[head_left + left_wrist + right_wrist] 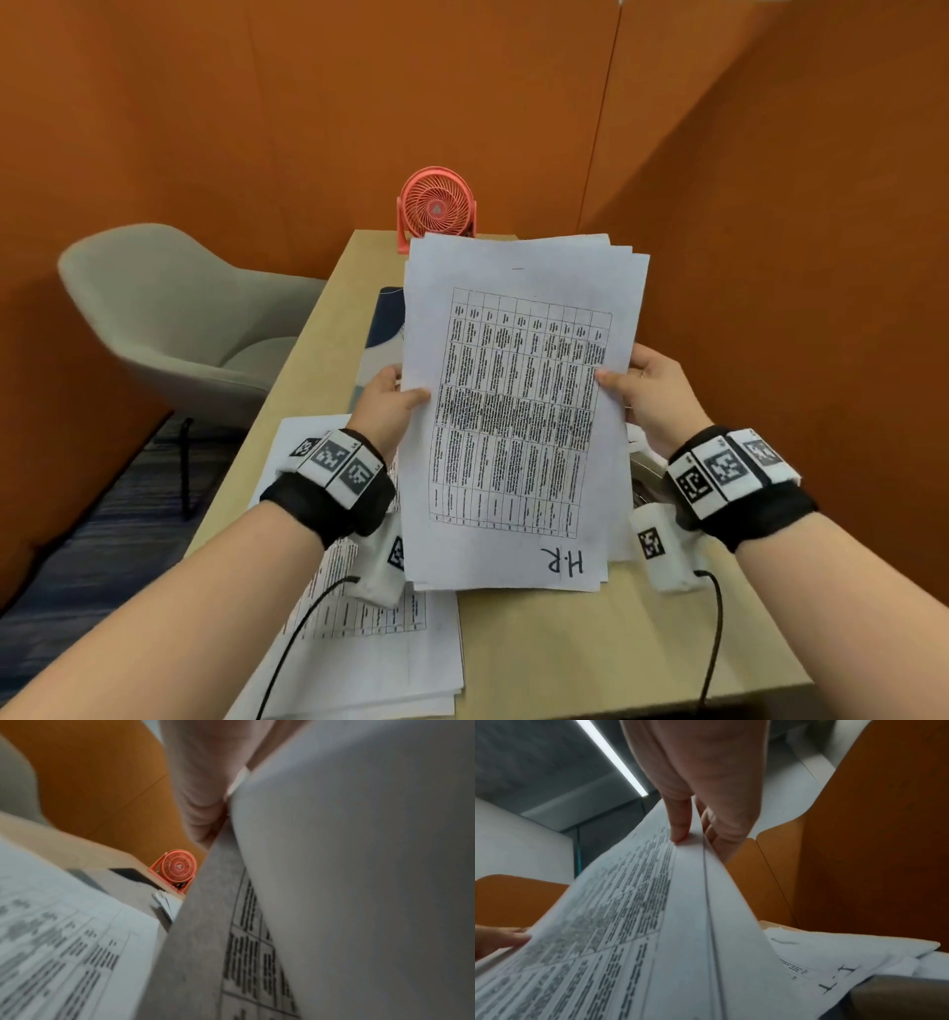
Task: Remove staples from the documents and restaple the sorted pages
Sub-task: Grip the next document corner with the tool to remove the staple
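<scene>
Standing close on the far side and the right side of the desk (318,329) are orange walls (770,205), so little room is left there, while open room is found on the desk's left side, where a grey chair (169,313) is set. On the near left part of the desk a pile of loose pages (369,663) is spread flat, and more pages (854,959) are seen low on the right. Above the middle of the desk the sheaf of papers (518,411) is held up, its long side running away toward the red fan (436,210) at the desk's far end. The sheets are not lined up at the top. The sheaf is gripped at both long edges: its left edge is pinched by the left hand (387,398), thumb on top, and its right edge is pinched by the right hand (649,393), thumb on the front and fingers behind. Both hands are equally near. It is judged that the sheaf will be squared up next, with room for that just below it on the bare desk. No stapler can be made out.
</scene>
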